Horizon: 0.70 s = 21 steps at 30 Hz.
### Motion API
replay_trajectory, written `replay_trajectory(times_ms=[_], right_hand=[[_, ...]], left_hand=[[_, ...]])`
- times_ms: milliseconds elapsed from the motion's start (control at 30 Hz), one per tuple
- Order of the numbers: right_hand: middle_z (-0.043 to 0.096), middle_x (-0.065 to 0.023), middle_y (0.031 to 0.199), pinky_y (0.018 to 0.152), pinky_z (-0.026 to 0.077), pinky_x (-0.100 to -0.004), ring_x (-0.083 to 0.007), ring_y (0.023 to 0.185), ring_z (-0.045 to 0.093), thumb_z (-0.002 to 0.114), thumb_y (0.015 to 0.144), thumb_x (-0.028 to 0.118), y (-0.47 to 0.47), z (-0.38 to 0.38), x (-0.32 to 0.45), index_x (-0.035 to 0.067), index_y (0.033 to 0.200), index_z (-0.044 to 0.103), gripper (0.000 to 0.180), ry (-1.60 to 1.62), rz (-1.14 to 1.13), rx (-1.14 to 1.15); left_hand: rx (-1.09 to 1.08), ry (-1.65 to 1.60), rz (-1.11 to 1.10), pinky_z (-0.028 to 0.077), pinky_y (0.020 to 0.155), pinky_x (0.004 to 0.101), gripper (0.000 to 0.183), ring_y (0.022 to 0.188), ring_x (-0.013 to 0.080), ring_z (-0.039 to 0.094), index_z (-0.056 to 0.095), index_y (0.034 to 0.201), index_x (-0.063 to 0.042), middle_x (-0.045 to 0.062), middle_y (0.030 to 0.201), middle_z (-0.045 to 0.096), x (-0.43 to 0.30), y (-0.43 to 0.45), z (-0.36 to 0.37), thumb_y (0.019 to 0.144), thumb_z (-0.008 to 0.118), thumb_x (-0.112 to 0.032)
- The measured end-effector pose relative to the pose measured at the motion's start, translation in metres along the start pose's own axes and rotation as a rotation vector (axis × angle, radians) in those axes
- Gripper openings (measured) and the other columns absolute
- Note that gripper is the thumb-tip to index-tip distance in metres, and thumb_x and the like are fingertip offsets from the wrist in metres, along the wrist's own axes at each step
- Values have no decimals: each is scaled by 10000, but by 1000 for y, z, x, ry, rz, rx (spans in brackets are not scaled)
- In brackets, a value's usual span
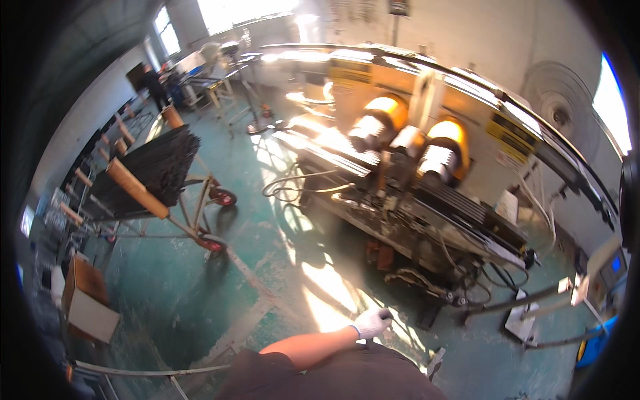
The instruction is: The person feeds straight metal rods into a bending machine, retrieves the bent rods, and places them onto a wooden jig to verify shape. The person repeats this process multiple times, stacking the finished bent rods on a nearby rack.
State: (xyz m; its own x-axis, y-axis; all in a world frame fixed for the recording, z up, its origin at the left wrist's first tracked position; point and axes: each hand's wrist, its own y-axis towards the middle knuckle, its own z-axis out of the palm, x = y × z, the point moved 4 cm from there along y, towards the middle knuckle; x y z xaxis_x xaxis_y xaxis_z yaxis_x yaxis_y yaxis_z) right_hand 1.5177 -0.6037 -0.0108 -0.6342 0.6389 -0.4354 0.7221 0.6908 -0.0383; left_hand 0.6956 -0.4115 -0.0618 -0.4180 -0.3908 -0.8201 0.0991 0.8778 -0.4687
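My left hand (372, 322), in a white knit glove with a blue cuff edge, is at the bottom centre in front of my dark shirt. Something dark shows at its fingertips; whether it is a held object or part of the glove is unclear. My right hand is out of view. Ahead to the right stands a long metal machine (400, 220) with two round, ribbed metal parts under yellow-orange guards (446, 131). Cables hang from it. To the left, a wheeled cart (192, 220) with orange-brown padded posts (137, 187) carries a stack of long black strips (160, 162).
A cardboard box (92, 300) is at the left. A metal rail (150, 371) crosses the lower left. Bent metal tubes (555, 342) and a blue object (595, 345) are at the lower right. A person (154, 86) in dark clothes stands near tables (210, 82) at the far back.
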Motion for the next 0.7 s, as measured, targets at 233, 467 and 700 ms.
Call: replay_trajectory(times_ms=[233, 467, 700], right_hand=[[823, -205, 1153, 957, 564, -537, -376, 1079, 783, 633, 1014, 636, -107, 3, 418, 52, 1136, 831, 628, -9, -795, 379], [778, -149, 937, 783, 546, -459, -294, 858, 737, 671, 971, 466, -262, -74, 733, 69, 980, 830, 428, 74, -1109, 661], [733, -92, 721, 608, 528, -382, -211, 638, 692, 709, 928, 296, -398, -185, 995, 85, 823, 829, 264, 237, -1340, 798]], left_hand=[[-623, -163, -173, 602, 936, 375, 323, 983, 247, 776, 789, 1205, -36, 150, 1078, 810, 109, -17, -246, 1026, 676, -280], [-943, -314, -203, 588, 951, 344, 257, 1008, 205, 764, 787, 1181, -20, 135, 1077, 812, 179, -51, -389, 1000, 727, -191], [-1174, -462, -150, 582, 962, 345, 219, 1039, 194, 752, 764, 1170, 3, 125, 1067, 798, 192, -77, -559, 1030, 727, -161]])
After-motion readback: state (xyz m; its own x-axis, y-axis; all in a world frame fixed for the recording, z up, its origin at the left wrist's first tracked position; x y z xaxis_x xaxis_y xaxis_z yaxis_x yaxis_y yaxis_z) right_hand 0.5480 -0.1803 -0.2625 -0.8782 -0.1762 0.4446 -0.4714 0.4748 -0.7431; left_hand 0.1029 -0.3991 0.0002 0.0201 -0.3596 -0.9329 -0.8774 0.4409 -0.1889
